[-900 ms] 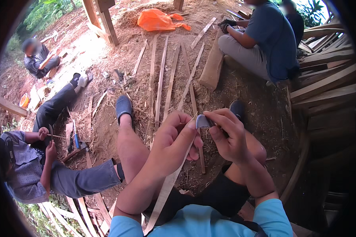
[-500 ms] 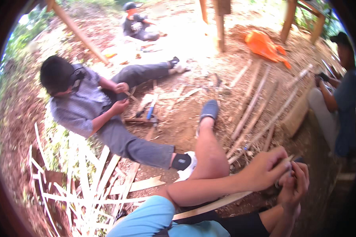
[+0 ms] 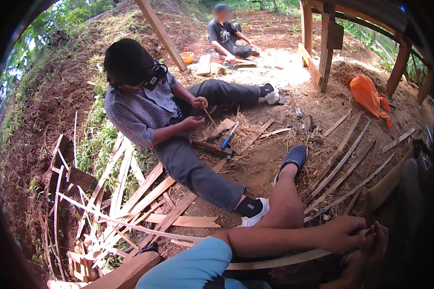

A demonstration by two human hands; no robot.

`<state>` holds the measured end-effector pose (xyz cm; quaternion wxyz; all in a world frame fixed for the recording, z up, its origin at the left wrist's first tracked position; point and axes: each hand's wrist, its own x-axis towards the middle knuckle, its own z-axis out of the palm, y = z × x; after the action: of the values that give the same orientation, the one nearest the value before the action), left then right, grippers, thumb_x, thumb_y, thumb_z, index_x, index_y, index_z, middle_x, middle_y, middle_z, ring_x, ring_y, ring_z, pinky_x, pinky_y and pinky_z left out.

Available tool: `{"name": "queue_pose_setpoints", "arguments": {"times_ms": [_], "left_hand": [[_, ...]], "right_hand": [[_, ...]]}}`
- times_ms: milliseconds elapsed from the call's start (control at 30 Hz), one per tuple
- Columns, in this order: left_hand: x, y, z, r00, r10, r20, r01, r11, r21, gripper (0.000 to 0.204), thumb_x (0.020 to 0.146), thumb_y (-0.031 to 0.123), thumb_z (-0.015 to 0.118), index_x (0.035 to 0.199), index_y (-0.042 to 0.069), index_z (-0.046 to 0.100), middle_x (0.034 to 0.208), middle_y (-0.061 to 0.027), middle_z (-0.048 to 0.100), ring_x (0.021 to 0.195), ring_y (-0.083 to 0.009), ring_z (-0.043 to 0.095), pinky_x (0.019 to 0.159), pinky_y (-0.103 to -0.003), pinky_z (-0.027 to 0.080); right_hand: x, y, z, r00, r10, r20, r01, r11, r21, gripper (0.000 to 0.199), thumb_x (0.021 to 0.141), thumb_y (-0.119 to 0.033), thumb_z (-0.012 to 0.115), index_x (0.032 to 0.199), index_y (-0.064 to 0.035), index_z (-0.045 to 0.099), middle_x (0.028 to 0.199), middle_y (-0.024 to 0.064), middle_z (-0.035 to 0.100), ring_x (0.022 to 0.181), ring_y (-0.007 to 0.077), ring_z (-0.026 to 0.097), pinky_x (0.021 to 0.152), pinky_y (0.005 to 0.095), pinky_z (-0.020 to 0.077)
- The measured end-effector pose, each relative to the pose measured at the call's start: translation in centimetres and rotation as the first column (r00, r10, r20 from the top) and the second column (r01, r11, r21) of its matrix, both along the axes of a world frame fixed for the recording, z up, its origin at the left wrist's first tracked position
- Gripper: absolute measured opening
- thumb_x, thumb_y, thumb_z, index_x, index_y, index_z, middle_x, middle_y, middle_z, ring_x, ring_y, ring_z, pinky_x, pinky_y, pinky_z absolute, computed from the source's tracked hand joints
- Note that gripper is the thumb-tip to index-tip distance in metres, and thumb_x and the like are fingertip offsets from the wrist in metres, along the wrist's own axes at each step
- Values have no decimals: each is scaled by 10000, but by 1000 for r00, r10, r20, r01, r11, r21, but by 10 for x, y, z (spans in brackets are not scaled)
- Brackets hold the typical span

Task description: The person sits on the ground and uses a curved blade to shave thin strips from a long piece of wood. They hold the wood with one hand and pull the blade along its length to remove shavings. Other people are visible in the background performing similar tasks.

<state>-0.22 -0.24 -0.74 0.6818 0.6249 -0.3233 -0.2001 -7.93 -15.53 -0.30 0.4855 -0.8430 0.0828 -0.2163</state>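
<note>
At the lower right, my left hand (image 3: 345,234) is closed with its fingertips pinched together, touching my right hand (image 3: 369,253). A long, pale wooden strip (image 3: 279,260) curves under my left forearm and runs up to my left hand, which appears to grip it. The fingers of my right hand are bent and pressed together close to the left fingertips. Deep shadow hides what sits between them. My bent leg, with a blue shoe (image 3: 294,157), stretches out in front of my left forearm.
Facing my leg, a seated person (image 3: 140,103) works a thin stick with both hands. A blue-handled hammer (image 3: 230,137) lies beside them. Many split strips (image 3: 130,192) are heaped at left; others (image 3: 342,166) lie at right near an orange bag (image 3: 368,98). Another person (image 3: 226,36) sits farther back.
My view has turned left, so the surroundings sit farther right in the picture. My hands, still together, appear lower and more shadowed. The person at the right edge is now mostly out of sight.
</note>
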Motion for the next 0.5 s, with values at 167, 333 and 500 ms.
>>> {"name": "queue_pose_setpoints", "arguments": {"times_ms": [167, 333, 500], "left_hand": [[6, 10, 9, 993, 107, -48, -105, 994, 33, 156, 862, 168, 540, 881, 16, 515, 701, -160, 559, 661, -292, 583, 588, -376, 426], [9, 13, 7, 950, 296, 103, -303, 951, 64, 141, 876, 153, 537, 871, 16, 506, 708, -171, 564, 660, -332, 576, 582, -391, 420], [9, 13, 5, 959, 270, 88, -276, 959, 68, 142, 876, 151, 544, 878, 14, 505, 692, -168, 565, 659, -339, 581, 575, -393, 419]], "right_hand": [[3, -27, -18, 982, 190, -19, -187, 941, -282, 380, 921, -299, 466, 1084, 30, 564, 965, 160, 561, 841, 286, 555, 705, 362, 444], [6, -13, -13, 962, 273, 18, -243, 881, -406, 332, 919, -242, 471, 1080, 34, 563, 960, 166, 557, 839, 292, 555, 689, 362, 445], [3, -5, -7, 968, 251, -3, -230, 884, -407, 320, 919, -210, 463, 1080, 52, 551, 962, 169, 550, 818, 286, 548, 656, 364, 431]]}}
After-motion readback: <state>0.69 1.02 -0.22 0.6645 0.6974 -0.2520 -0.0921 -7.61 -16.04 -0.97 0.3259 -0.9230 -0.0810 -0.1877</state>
